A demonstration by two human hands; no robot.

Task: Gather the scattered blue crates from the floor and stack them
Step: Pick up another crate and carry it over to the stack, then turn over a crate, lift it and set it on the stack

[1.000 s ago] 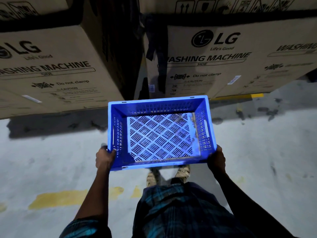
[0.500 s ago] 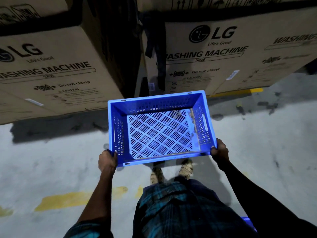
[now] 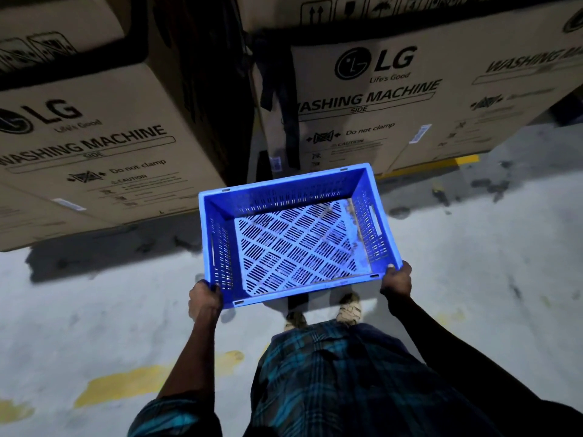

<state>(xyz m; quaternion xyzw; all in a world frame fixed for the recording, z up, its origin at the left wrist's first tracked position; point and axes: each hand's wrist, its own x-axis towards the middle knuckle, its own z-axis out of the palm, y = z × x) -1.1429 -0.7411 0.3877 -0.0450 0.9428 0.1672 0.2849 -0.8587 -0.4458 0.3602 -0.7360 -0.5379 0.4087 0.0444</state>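
Dim warehouse aisle: pale, scuffed concrete floor (image 3: 473,279) across the middle and lower frame, blotched with dark stains at right and worn yellow paint marks (image 3: 126,386) at lower left, plus a yellow line (image 3: 441,164) under the cartons at upper right. Two tall corrugated cardboard cartons across the top: left carton (image 3: 94,137) and right carton (image 3: 394,89), both printed "LG", "WASHING MACHINE", "SIDE", "Do not clamp"; narrow dark gap between them at top centre.

At frame centre, one blue crate (image 3: 296,234): rigid moulded plastic, rectangular, open top facing up toward the camera, held clear above the floor. Side walls perforated with rows of small slots, a long handle slot in each short wall; base a lattice of slotted diamond panels, dusty and paler than the walls. Long axis running left to right across the frame, slightly rotated so the right end sits higher in the picture; far long wall toward the cartons, near long wall toward the body.

Left hand (image 3: 205,298) clamped on the near-left corner, fingers wrapped under the rim. Right hand (image 3: 397,279) clamped on the near-right corner, thumb over the rim. Both arms extended forward.

Below the crate, two light shoes (image 3: 348,310) on the concrete, and dark teal plaid fabric (image 3: 331,373) filling the lower centre.
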